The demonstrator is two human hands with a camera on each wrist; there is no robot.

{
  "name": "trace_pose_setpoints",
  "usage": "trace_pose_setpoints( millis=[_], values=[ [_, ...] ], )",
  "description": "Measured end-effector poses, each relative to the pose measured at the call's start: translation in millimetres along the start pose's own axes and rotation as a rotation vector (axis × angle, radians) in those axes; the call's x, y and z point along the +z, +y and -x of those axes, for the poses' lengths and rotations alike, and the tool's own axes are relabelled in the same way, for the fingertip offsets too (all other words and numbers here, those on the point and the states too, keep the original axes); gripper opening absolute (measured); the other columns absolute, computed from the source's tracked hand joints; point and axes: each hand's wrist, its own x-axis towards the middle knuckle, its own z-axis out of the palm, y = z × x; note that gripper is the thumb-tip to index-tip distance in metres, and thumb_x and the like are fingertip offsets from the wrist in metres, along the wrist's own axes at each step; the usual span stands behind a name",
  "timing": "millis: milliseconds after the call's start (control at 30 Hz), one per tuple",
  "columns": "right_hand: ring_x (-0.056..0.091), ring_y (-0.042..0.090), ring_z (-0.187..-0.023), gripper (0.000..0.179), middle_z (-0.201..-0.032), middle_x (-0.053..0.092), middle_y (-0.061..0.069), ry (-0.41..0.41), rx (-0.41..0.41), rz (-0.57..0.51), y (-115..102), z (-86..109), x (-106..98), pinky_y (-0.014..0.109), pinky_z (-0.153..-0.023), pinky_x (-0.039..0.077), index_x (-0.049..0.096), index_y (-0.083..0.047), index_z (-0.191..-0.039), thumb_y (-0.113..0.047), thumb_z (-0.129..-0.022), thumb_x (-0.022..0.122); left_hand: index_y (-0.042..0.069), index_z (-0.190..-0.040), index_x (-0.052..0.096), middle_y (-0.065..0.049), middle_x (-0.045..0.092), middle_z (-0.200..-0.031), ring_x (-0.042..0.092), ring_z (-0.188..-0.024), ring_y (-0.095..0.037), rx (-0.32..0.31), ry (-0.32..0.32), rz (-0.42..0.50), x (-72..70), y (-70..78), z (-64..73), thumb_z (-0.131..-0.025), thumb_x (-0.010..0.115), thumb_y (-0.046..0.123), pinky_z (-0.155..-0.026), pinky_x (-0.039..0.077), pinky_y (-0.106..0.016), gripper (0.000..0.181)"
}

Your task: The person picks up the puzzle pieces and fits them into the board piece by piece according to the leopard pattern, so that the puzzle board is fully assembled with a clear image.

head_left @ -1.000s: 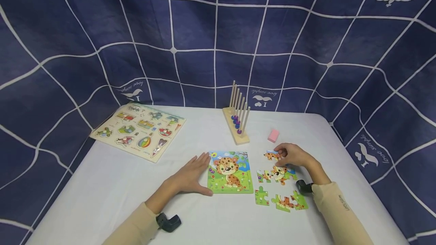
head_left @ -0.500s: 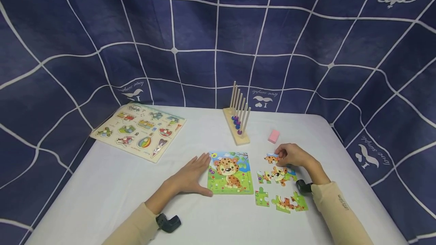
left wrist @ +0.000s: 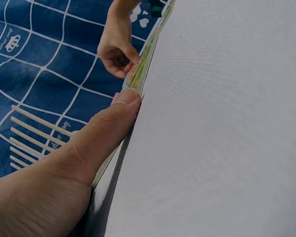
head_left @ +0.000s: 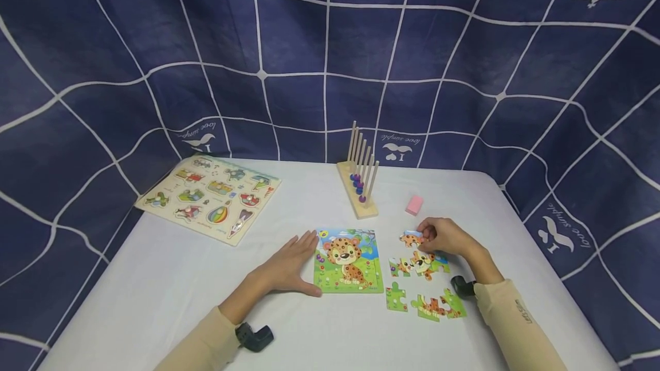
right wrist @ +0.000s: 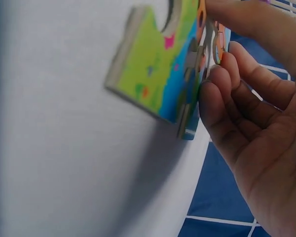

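A square leopard picture puzzle (head_left: 346,259) lies in the middle of the table. My left hand (head_left: 290,265) rests beside its left edge, fingers straight and thumb spread along the lower corner; in the left wrist view the thumb (left wrist: 106,128) lies along the board's edge. Right of it are loose jigsaw pieces: a joined middle strip (head_left: 424,263), a green corner piece (head_left: 396,298) and a joined lower strip (head_left: 438,307). My right hand (head_left: 447,238) pinches a spotted top jigsaw piece (head_left: 409,238), its fingers curled and partly hiding it.
A pink block (head_left: 414,205) lies behind my right hand. Farther back stands a wooden base with upright pegs (head_left: 358,188) and blue and purple beads. A wooden peg puzzle board (head_left: 211,196) lies at the back left. Dark blue checked cloth (head_left: 294,102) rises behind the table.
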Motion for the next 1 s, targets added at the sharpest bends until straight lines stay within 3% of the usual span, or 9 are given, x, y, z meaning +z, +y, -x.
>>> trace_pose_setpoints(
  millis=[433,667,1000],
  values=[
    [0.052,0.011,-0.071,0.041,-0.081,0.061,0.0,0.027,-0.003,0.012,2.1,0.8,2.0,0.019,-0.06,0.046,0.069,-0.005,-0.101,-0.026,-0.069,0.085,0.003,-0.155,0.018,-0.009,0.011,-0.164,0.008,-0.154,-0.022,-0.009,-0.002,-0.008,1.7,-0.4,-1.2,-0.062,0.06,0.087,-0.126,0.01,-0.044,0.132],
    [0.052,0.01,-0.069,0.041,-0.081,0.062,0.001,0.037,-0.037,-0.024,0.0,2.4,2.8,0.019,-0.059,0.046,0.069,-0.004,-0.102,-0.024,-0.07,0.085,0.002,-0.154,0.018,-0.011,0.011,-0.164,0.008,-0.154,-0.023,-0.006,0.0,-0.01,0.4,-0.1,-1.1,-0.063,0.062,0.085,-0.126,0.011,-0.044,0.131],
    [0.053,0.01,-0.07,0.039,-0.081,0.061,0.0,0.035,-0.015,-0.011,-4.7,2.2,4.4,0.019,-0.06,0.047,0.069,-0.006,-0.102,-0.024,-0.071,0.084,0.003,-0.155,0.018,-0.009,0.011,-0.164,0.008,-0.154,-0.022,-0.013,-0.001,-0.012,0.1,0.8,-0.2,-0.063,0.062,0.085,-0.126,0.01,-0.043,0.131]
  ],
)
